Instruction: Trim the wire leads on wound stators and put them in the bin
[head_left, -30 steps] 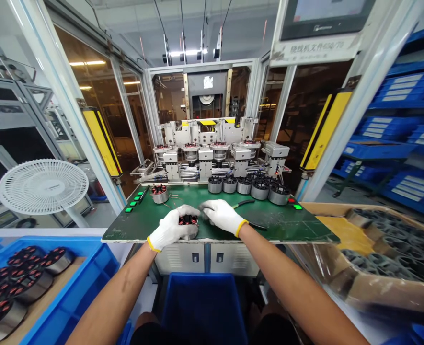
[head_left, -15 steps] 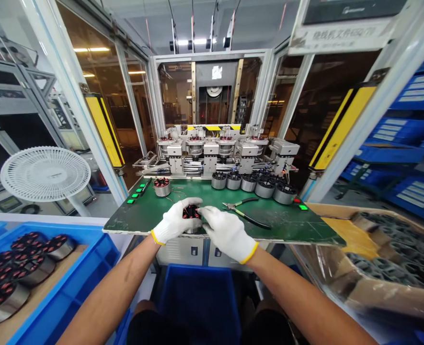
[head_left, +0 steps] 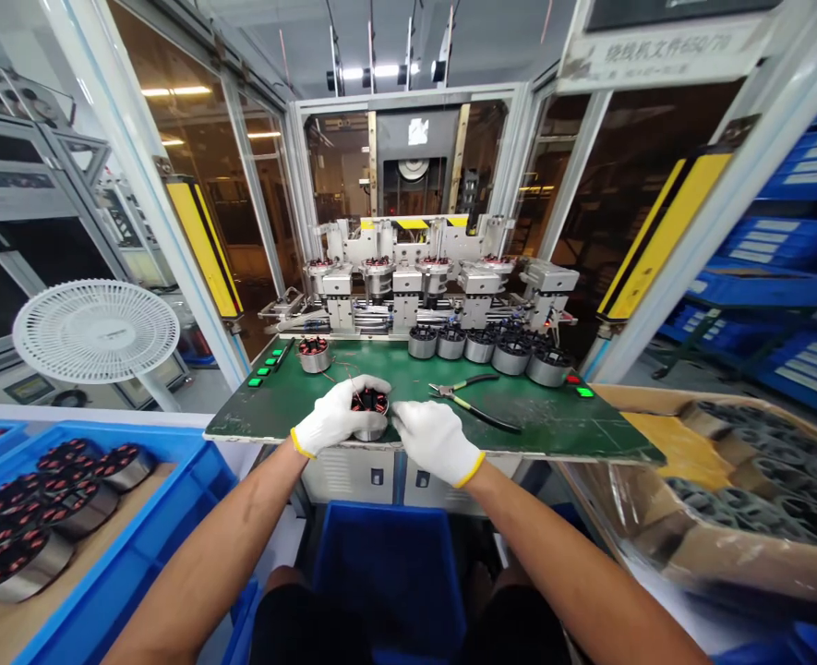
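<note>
My left hand (head_left: 335, 416), in a white glove with a yellow cuff, is wrapped round a motor stator (head_left: 370, 427) at the front edge of the green worktop (head_left: 256, 420). The stator has a silver metal ring, a black insert and copper-red windings; my fingers cover part of it. Just right of it, my gloved right hand (head_left: 432, 439) is closed in a pinch. Whatever its fingertips hold is too small to make out. Thin copper wires trail behind the left hand. Green-handled cutting pliers (head_left: 474, 406) lie beyond the right hand.
Another wound stator (head_left: 313, 358) stands at the back left, several unwound ones (head_left: 478, 347) at the back right. Behind them is a winding machine (head_left: 394, 286). A blue crate of stators (head_left: 193, 489) is at left, a cardboard box of parts (head_left: 719, 554) at right, a fan (head_left: 96, 331) far left.
My right hand has drawn slightly away from the stator, and its fingers are closer together. The left hand keeps its hold. At the back, the machine's upper assembly has risen.
</note>
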Demonstrator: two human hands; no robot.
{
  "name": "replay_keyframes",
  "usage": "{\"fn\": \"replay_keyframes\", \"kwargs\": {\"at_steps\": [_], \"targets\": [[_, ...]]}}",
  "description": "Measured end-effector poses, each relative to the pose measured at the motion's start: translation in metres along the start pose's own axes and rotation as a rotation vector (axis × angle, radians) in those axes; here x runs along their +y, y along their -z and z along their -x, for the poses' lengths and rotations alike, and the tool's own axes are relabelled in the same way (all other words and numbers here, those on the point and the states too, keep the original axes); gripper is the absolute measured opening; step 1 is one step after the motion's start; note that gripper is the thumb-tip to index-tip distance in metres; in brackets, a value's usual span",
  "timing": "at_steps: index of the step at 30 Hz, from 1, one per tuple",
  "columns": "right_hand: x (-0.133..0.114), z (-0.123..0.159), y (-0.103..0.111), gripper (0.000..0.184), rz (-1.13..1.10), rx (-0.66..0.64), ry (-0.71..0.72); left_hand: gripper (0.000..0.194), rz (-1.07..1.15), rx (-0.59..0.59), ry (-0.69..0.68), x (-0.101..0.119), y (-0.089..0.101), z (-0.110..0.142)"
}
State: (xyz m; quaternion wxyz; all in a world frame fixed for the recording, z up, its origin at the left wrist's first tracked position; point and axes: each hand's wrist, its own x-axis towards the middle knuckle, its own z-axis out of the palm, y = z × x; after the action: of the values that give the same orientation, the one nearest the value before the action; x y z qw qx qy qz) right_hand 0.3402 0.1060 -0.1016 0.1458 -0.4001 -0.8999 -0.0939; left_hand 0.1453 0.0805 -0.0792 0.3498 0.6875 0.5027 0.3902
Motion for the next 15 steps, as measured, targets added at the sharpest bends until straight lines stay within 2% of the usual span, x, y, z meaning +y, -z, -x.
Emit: {"fn": "replay_keyframes", "kwargs": {"at_steps": [2, 3, 6, 7, 8, 9, 10, 12, 13, 15], "targets": [[0.001, -0.004, -0.003, 0.028, -0.06, -0.005, -0.018, 0.056, -0.04, 0.018, -0.053, -0.003, 0.009, 0.002], [0.002, -0.005, -0.004, 0.028, -0.088, -0.004, -0.023, 0.057, -0.057, 0.109, -0.09, -0.004, 0.014, 0.005], [0.005, -0.005, -0.004, 0.028, -0.163, 0.002, -0.017, 0.045, -0.198, 0.625, -0.207, -0.002, 0.019, 0.026], [0.006, -0.005, -0.003, 0.027, -0.18, 0.003, -0.014, 0.038, -0.323, 0.712, -0.257, 0.0, 0.016, 0.035], [0.007, -0.004, -0.003, 0.027, -0.191, 0.004, -0.013, 0.032, -0.499, 0.676, -0.323, 0.004, 0.011, 0.043], [0.007, -0.004, -0.003, 0.027, -0.198, 0.005, -0.013, 0.026, -0.699, 0.517, -0.404, 0.008, 0.003, 0.05], [0.008, -0.003, -0.002, 0.028, -0.203, 0.009, -0.011, 0.025, -0.892, 0.307, -0.473, 0.012, -0.005, 0.055], [0.008, -0.003, -0.003, 0.029, -0.21, 0.019, -0.004, 0.03, -1.182, 0.025, -0.543, 0.019, -0.024, 0.059], [0.008, -0.002, -0.003, 0.029, -0.215, 0.023, 0.001, 0.032, -1.285, -0.035, -0.546, 0.02, -0.032, 0.059], [0.007, -0.002, -0.003, 0.03, -0.221, 0.038, 0.009, 0.031, -1.423, -0.05, -0.51, 0.021, -0.044, 0.055]]}}
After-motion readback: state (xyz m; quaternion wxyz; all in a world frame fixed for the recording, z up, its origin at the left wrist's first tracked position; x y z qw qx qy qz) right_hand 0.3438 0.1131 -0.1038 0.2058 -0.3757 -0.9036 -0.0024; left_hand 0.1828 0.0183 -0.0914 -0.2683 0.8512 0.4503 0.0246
